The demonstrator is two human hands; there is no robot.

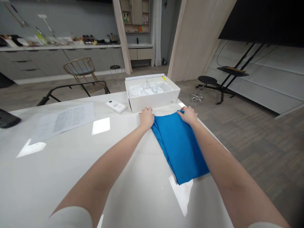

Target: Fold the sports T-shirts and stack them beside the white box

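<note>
A folded piece of blue cloth (180,145), perhaps a garment, lies on the white table near its right edge. Layers of fabric show along its left side. My left hand (146,117) grips the far left corner with its fingers curled in. At the far right corner, my right hand (188,114) pinches the cloth between thumb and fingers. The far edge stretches between both hands, and the near end rests on the tabletop. My right forearm hides part of the cloth's right side.
Just beyond my hands stands an open white box (152,103) with clear and white contents. Left of it are a white handheld device (116,106) and printed sheets (68,118). A dark object (9,119) sits at the table's left. Chairs and a stool (207,79) stand beyond.
</note>
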